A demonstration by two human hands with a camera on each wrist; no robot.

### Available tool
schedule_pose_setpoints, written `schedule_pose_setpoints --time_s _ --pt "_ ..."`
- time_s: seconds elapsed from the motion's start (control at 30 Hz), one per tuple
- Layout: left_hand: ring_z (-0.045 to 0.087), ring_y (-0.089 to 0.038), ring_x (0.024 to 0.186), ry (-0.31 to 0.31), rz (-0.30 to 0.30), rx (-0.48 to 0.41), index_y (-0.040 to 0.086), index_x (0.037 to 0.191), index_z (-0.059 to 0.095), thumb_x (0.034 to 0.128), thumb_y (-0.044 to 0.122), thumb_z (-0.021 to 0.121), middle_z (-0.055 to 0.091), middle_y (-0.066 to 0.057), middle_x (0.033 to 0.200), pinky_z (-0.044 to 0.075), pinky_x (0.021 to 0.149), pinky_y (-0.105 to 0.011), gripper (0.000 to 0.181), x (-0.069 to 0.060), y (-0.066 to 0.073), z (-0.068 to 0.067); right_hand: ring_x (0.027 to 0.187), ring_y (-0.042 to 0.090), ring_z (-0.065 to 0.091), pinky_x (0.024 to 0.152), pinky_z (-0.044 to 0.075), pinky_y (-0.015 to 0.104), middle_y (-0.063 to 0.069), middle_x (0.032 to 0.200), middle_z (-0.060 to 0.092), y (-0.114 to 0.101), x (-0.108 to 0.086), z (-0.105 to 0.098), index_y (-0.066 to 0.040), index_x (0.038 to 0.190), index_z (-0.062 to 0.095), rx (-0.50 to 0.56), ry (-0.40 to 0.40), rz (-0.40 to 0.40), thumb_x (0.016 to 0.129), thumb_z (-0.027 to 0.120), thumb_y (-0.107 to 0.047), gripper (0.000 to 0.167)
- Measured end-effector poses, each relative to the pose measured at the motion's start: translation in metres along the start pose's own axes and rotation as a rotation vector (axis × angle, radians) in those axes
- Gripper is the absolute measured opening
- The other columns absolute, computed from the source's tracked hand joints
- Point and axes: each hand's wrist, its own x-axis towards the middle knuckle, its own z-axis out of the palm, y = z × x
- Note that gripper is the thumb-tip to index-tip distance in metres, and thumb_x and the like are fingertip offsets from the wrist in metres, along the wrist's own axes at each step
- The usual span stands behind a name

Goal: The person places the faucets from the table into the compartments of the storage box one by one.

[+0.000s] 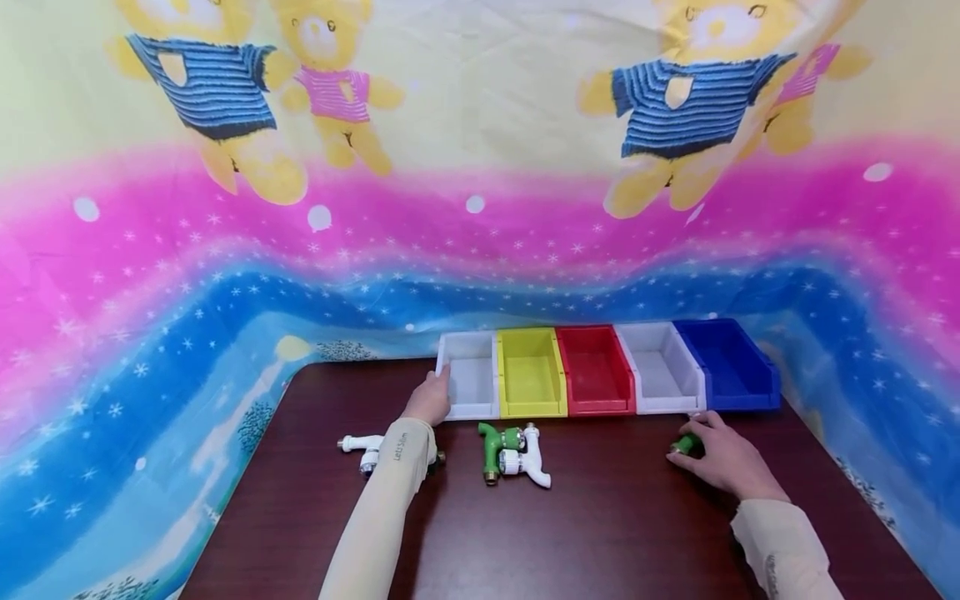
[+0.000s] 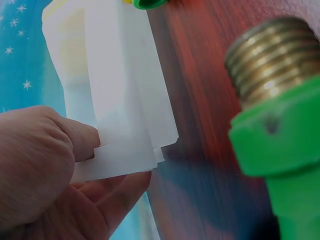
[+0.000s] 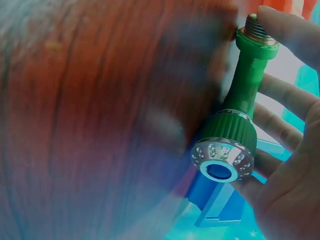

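A printed cloth backdrop [image 1: 480, 237] fills the space behind and down both sides: pale yellow at the top with cartoon bears in striped shirts, then pink, then blue scattered with white snowflakes. Before it stands a dark reddish-brown bench [image 1: 600, 525], its wood grain showing in the wrist views. Along its far edge five bins touch side by side: a white bin [image 1: 474, 412] at the left end, then a yellow bin [image 1: 534, 410], a red bin [image 1: 602, 406], a grey-white bin [image 1: 670, 405] and a blue bin [image 1: 742, 399].

Both arms come in from the near edge in cream sleeves. The left sleeve [image 1: 378, 517] slants forward across the bench; the right sleeve [image 1: 780, 537] angles inward. The left hand [image 1: 429, 400] grips the outer wall of the white bin, one digit bent over the rim, other fingers against the outside. The right hand [image 1: 723, 454] is curled round a green tap [image 1: 686, 445] in front of the grey-white bin; whether the tap is clear of the bench cannot be told.

Between the arms, a second green tap [image 1: 491, 450] and a white tap [image 1: 535, 458] lie close together. Another white tap [image 1: 367, 446] lies partly hidden by the left forearm.
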Motion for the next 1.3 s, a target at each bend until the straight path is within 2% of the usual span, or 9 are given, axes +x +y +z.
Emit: schedule_pose_setpoints --time_s 0.13,0.33,0.57,0.87,1.13,1.3 --pt "0.060 -0.040 0.126 -0.013 -0.016 -0.008 0.005 0.163 0.030 0.1012 -0.001 0.054 0.048 -0.030 0.150 0.052 0.106 -0.051 0.066 -0.002 -0.001 -0.002 0.099 0.041 0.062 0.089 0.052 0.069 0.025 0.128 0.052 -0.002 -0.003 0.000 -0.005 0.123 0.071 0.007 0.001 -0.017 0.085 0.080 -0.054 0.063" --pt "0.059 -0.041 0.128 -0.030 -0.007 -0.027 0.006 0.164 0.029 0.1028 0.000 0.052 0.044 -0.030 0.154 0.051 0.108 -0.052 0.065 -0.002 0.000 -0.002 0.099 0.040 0.064 0.088 0.053 0.068 0.026 0.129 0.053 -0.003 -0.012 -0.003 -0.006 0.122 0.073 -0.001 0.016 -0.029 0.085 0.080 -0.052 0.059" --pt "0.055 -0.043 0.132 -0.036 -0.003 -0.045 0.006 0.164 0.028 0.1030 0.000 0.051 0.040 -0.031 0.157 0.049 0.109 -0.054 0.066 -0.003 0.003 -0.001 0.098 0.035 0.064 0.086 0.055 0.066 0.021 0.125 0.057 -0.004 -0.017 -0.016 -0.007 0.121 0.074 0.020 0.010 -0.055 0.085 0.081 -0.052 0.058" --pt "0.053 -0.044 0.135 -0.052 -0.001 -0.035 0.007 0.165 0.025 0.1037 0.001 0.050 0.038 -0.031 0.159 0.047 0.112 -0.054 0.066 -0.002 0.005 0.000 0.102 0.038 0.063 0.085 0.056 0.067 0.022 0.126 0.058 -0.009 -0.026 -0.032 -0.008 0.122 0.073 0.062 0.010 -0.053 0.084 0.082 -0.052 0.059" --pt "0.055 -0.043 0.134 -0.049 -0.009 -0.027 0.008 0.165 0.026 0.1039 0.002 0.051 0.040 -0.030 0.158 0.049 0.110 -0.054 0.066 0.000 0.002 0.000 0.113 0.049 0.058 0.087 0.054 0.070 0.023 0.134 0.052 -0.018 -0.024 -0.045 -0.006 0.130 0.069 0.081 0.088 -0.079 0.084 0.083 -0.047 0.063" --pt "0.054 -0.043 0.135 -0.050 -0.016 -0.027 0.009 0.165 0.025 0.1046 0.003 0.050 0.038 -0.029 0.160 0.049 0.110 -0.054 0.066 0.001 -0.002 -0.001 0.118 0.048 0.055 0.090 0.053 0.070 0.021 0.137 0.051 -0.024 -0.017 -0.047 -0.006 0.134 0.067 0.086 0.145 -0.103 0.086 0.083 -0.044 0.063"
